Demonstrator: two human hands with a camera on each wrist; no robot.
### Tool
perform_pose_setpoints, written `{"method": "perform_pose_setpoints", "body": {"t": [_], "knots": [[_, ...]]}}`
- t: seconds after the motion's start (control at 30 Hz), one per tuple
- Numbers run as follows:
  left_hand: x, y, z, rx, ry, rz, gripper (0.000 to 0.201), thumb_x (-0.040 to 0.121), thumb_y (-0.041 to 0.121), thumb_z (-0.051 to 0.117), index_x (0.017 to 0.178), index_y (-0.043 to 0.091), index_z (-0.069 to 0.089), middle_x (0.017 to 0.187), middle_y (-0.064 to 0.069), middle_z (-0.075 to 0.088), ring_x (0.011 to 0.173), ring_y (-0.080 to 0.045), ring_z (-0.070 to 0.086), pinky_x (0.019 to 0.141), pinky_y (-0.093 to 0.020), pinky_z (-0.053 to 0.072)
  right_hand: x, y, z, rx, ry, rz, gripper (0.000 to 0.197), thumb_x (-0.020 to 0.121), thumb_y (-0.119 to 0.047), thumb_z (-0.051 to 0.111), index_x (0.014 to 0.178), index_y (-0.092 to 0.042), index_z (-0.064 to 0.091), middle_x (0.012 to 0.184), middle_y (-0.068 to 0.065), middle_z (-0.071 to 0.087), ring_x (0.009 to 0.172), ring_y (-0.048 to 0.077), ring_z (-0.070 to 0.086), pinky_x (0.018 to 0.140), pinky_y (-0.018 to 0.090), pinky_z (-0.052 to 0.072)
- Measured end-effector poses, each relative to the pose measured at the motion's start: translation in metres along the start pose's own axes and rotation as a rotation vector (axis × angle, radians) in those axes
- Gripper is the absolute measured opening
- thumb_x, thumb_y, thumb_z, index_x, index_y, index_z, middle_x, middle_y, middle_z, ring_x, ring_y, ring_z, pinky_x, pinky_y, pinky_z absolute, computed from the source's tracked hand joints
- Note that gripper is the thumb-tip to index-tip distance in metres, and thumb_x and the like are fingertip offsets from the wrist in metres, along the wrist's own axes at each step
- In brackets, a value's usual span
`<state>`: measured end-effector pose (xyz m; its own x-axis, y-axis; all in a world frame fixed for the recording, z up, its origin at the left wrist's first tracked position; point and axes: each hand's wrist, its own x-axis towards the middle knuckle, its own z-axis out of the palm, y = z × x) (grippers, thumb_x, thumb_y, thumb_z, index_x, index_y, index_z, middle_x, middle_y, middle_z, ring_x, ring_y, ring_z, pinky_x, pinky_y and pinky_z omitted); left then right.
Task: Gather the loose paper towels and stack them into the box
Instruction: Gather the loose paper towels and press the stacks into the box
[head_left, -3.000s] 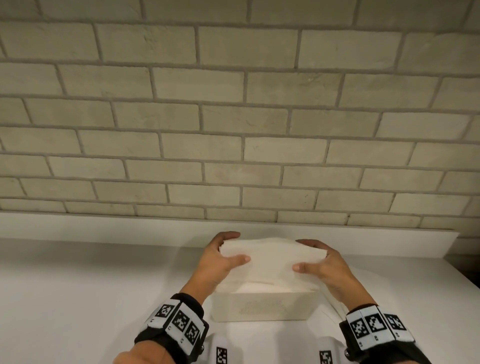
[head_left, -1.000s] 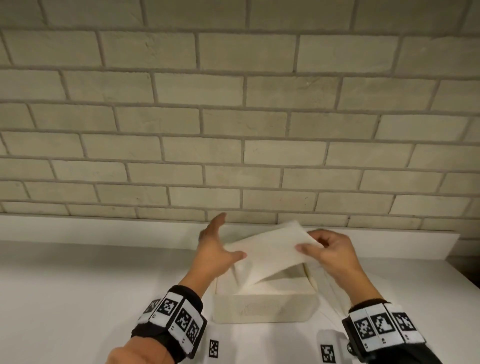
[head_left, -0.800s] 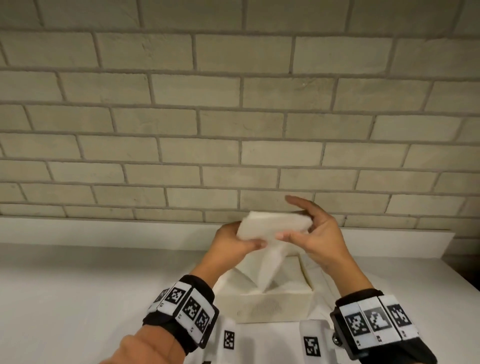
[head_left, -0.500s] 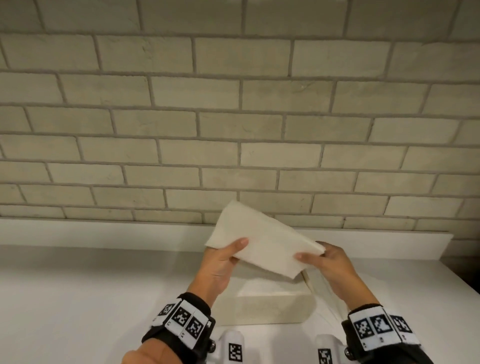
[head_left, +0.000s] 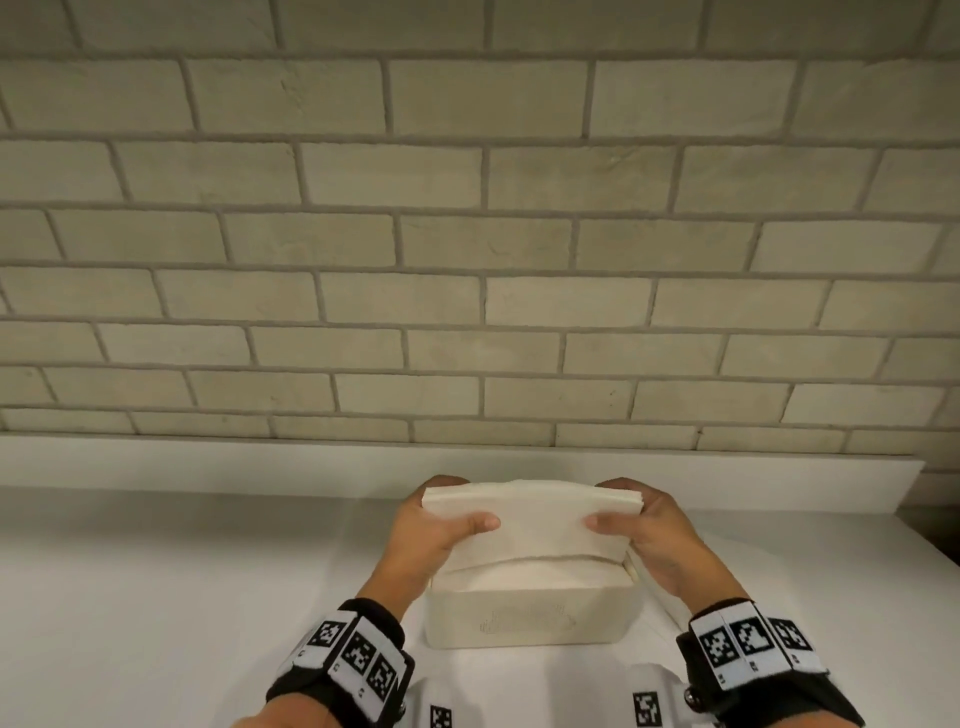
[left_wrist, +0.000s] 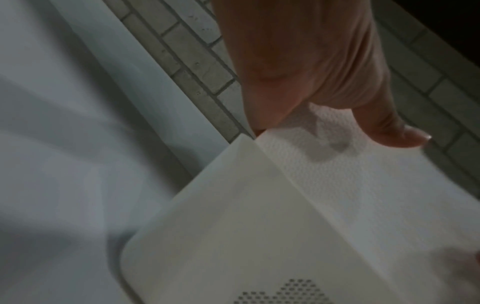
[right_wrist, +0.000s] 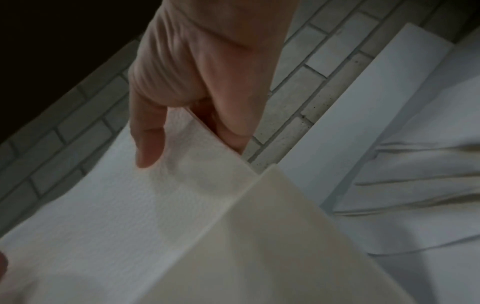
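Head view: folded paper towels (head_left: 535, 525) are being held as a thin stack directly over the open top of the box (head_left: 530, 616), lower edge dipping into it, upper edge tilted toward the brick wall (head_left: 478, 234). Left hand (head_left: 431, 535) is pinching the stack's left end, thumb on the near face, fingers curled behind. Right hand (head_left: 654, 540) is pinching the right end in the same way. More towels are lying inside the box beneath the held stack. Box is sitting on the white counter (head_left: 156, 597), near the low white ledge (head_left: 208, 460) under the wall. Loose towels (right_wrist: 415, 195) are lying fanned on the counter just right of the box. Marker wristbands (head_left: 358, 660) are showing on both wrists.
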<state>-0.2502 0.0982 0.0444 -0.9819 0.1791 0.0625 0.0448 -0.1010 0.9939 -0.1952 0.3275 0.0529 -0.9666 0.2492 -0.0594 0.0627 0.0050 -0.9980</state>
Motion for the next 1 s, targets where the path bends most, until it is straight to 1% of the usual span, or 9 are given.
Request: {"method": "perform_pose_setpoints", "body": {"t": [0.1, 0.23, 0.43, 0.53, 0.63, 0.7, 0.83, 0.9, 1.0], "knots": [[-0.001, -0.002, 0.002, 0.045, -0.035, -0.025, 0.038, 0.061, -0.008, 0.081, 0.081, 0.016, 0.06, 0.078, -0.001, 0.064, 0.073, -0.012, 0.062, 0.058, -0.014, 0.053, -0.004, 0.005, 0.001, -0.091, -0.036, 0.048, 0.03, 0.065, 0.014, 0.074, 0.08, -0.011, 0.069, 0.074, 0.003, 0.074, 0.079, 0.028, 0.067, 0.083, 0.044, 0.05], [0.002, -0.002, 0.0, 0.057, -0.039, -0.02, 0.035, 0.061, -0.009, 0.081, 0.077, 0.013, 0.059, 0.075, -0.002, 0.063, 0.071, -0.014, 0.061, 0.056, -0.015, 0.053, -0.003, 0.004, -0.004, -0.043, -0.018, 0.029, 0.025, 0.068, 0.016, 0.07, 0.075, -0.008, 0.066, 0.068, 0.003, 0.072, 0.075, 0.028, 0.064, 0.07, 0.035, 0.051], [0.0, -0.004, -0.004, 0.134, -0.101, -0.082, 0.045, 0.061, -0.002, 0.083, 0.098, 0.01, 0.062, 0.094, -0.004, 0.069, 0.091, -0.02, 0.065, 0.073, -0.023, 0.054, -0.009, 0.002, 0.0, -0.144, -0.047, 0.035, 0.031, 0.067, 0.013, 0.073, 0.077, -0.016, 0.067, 0.077, 0.003, 0.071, 0.076, 0.021, 0.066, 0.064, 0.028, 0.051], [0.003, -0.004, -0.006, 0.12, -0.065, -0.077, 0.045, 0.061, -0.004, 0.083, 0.098, 0.011, 0.061, 0.1, -0.011, 0.068, 0.098, -0.026, 0.064, 0.08, -0.032, 0.055, -0.007, 0.001, -0.005, -0.095, -0.009, 0.023, 0.028, 0.069, 0.014, 0.071, 0.081, -0.011, 0.064, 0.083, 0.009, 0.069, 0.081, 0.027, 0.064, 0.068, 0.032, 0.051], [0.0, -0.005, -0.009, 0.184, -0.072, -0.09, 0.047, 0.065, 0.0, 0.082, 0.102, 0.016, 0.057, 0.1, -0.006, 0.065, 0.101, -0.025, 0.062, 0.074, -0.026, 0.053, -0.009, 0.006, -0.005, -0.244, -0.039, 0.064, 0.027, 0.075, 0.005, 0.072, 0.087, -0.018, 0.063, 0.096, 0.009, 0.07, 0.087, 0.022, 0.066, 0.077, 0.034, 0.054], [0.0, -0.003, -0.012, 0.219, -0.035, -0.056, 0.048, 0.07, 0.006, 0.08, 0.108, 0.018, 0.054, 0.103, -0.004, 0.065, 0.105, -0.025, 0.062, 0.08, -0.027, 0.053, -0.008, 0.006, -0.006, -0.334, 0.015, 0.039, 0.024, 0.079, -0.007, 0.072, 0.096, -0.02, 0.061, 0.102, 0.007, 0.069, 0.088, 0.017, 0.066, 0.079, 0.031, 0.053], [0.005, 0.009, -0.009, 0.405, 0.12, -0.008, 0.072, 0.077, 0.021, 0.075, 0.137, 0.016, 0.035, 0.125, -0.009, 0.057, 0.113, -0.026, 0.057, 0.091, -0.027, 0.044, -0.002, -0.002, -0.003, -0.48, 0.187, -0.087, 0.056, 0.084, -0.031, 0.067, 0.134, -0.033, 0.042, 0.077, 0.004, 0.061, 0.072, 0.014, 0.059, 0.07, 0.024, 0.046], [0.007, 0.012, -0.003, 0.595, 0.12, -0.037, 0.082, 0.083, 0.029, 0.069, 0.147, 0.015, 0.019, 0.129, -0.015, 0.055, 0.115, -0.028, 0.056, 0.089, -0.026, 0.043, 0.0, -0.003, 0.001, -0.576, 0.171, -0.114, 0.057, 0.088, -0.031, 0.062, 0.139, -0.037, 0.036, 0.063, 0.0, 0.054, 0.061, 0.013, 0.054, 0.062, 0.022, 0.044], [0.007, 0.005, 0.002, 0.964, 0.051, -0.076, 0.086, 0.089, 0.04, 0.058, 0.15, 0.018, 0.002, 0.098, -0.012, 0.064, 0.085, -0.023, 0.063, 0.078, -0.031, 0.051, 0.001, 0.005, 0.002, -0.917, 0.132, -0.094, 0.042, 0.092, -0.038, 0.053, 0.133, -0.04, 0.046, 0.083, -0.004, 0.065, 0.088, 0.018, 0.063, 0.082, 0.028, 0.049]]}}
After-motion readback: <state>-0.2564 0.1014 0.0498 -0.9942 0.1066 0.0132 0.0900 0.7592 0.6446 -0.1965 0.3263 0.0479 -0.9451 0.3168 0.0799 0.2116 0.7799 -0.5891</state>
